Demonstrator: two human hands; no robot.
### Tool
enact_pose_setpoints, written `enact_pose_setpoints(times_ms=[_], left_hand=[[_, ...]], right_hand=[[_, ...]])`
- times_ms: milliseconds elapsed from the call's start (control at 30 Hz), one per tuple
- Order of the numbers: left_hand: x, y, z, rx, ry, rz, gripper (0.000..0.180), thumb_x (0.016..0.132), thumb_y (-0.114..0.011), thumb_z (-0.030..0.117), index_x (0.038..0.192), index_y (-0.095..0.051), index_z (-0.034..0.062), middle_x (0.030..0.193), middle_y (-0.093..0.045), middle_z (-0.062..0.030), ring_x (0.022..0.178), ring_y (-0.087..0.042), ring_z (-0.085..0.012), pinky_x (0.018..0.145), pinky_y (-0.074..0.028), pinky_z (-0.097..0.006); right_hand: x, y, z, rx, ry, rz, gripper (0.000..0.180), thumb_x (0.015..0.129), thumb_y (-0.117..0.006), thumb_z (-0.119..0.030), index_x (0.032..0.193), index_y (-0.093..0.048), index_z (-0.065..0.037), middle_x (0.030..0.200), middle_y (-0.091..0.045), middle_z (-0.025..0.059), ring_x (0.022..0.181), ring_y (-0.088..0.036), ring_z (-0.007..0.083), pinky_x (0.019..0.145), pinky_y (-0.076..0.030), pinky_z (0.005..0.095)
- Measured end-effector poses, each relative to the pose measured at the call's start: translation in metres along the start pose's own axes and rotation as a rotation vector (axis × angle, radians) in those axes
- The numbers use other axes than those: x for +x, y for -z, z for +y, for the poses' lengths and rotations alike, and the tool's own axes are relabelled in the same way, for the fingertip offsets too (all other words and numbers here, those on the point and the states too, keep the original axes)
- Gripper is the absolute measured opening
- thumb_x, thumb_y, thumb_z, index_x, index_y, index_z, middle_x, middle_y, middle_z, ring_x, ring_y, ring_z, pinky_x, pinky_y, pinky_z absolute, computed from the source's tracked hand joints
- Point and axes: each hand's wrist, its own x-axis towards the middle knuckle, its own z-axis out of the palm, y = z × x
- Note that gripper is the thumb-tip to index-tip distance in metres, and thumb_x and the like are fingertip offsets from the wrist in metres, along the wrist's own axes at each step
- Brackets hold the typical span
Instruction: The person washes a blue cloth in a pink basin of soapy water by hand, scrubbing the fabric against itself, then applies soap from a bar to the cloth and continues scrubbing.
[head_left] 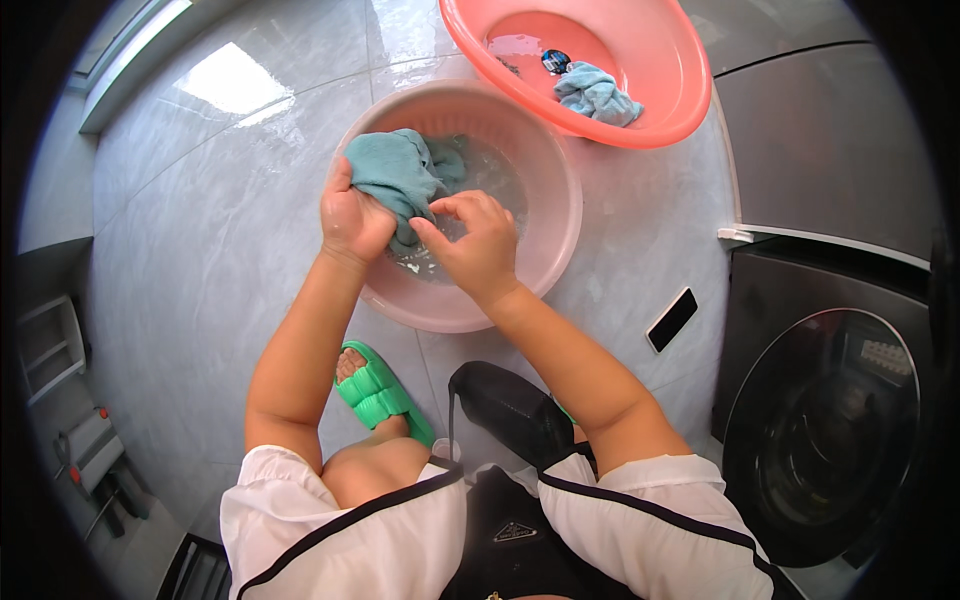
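Observation:
A wet teal cloth (385,170) is bunched above the pale pink basin (562,235), part of it trailing over the water inside. My left hand (355,218) grips the cloth from its left side, palm turned up and thumb raised along the edge. My right hand (478,240) comes in from the right, its thumb and forefinger curled at the cloth's lower right edge in a loose pinch. Some cloth folds are hidden behind my left palm. Shallow, slightly foamy water (490,175) shows in the basin.
Behind, a coral basin (690,90) holds a light blue cloth (598,95) and a small dark blue round item (555,62). A phone (671,320) lies on the tiled floor (250,200). To the right stands a dark front-loading washing machine (820,420). My foot wears a green slipper (375,390).

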Motion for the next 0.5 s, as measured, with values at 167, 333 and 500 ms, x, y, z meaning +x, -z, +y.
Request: enact_pose_setpoints(times_ms=[167,333,500], left_hand=[[0.003,0.001,-0.006,0.004,-0.03,0.018,0.064,0.125,-0.029,0.042,0.165,-0.047,-0.0051,0.172,-0.051,-0.0234,0.161,-0.048,-0.0429,0.138,-0.032,-0.059],[0.011,0.017,0.013,-0.025,-0.055,0.014,0.064,0.125,-0.031,0.04,0.167,-0.045,-0.005,0.174,-0.049,-0.0235,0.163,-0.045,-0.0425,0.139,-0.03,-0.059],[0.013,0.009,0.011,-0.01,-0.036,0.005,0.063,0.124,-0.031,0.039,0.168,-0.044,-0.0052,0.174,-0.049,-0.0243,0.163,-0.044,-0.0433,0.139,-0.031,-0.06]], right_hand=[[0.005,-0.011,0.013,-0.166,-0.072,0.04,0.012,0.086,-0.089,-0.026,0.085,-0.078,-0.02,0.096,-0.076,-0.0037,0.093,-0.072,0.0235,0.083,-0.048,0.0437],[0.022,0.014,0.062,-0.031,-0.295,-0.053,0.011,0.087,-0.084,-0.026,0.085,-0.079,-0.016,0.092,-0.077,0.0008,0.083,-0.074,0.0247,0.085,-0.051,0.0449],[0.045,0.036,0.121,-0.342,-0.377,-0.198,0.011,0.091,-0.079,-0.024,0.091,-0.084,-0.013,0.098,-0.08,0.007,0.092,-0.078,0.029,0.087,-0.058,0.0494]])
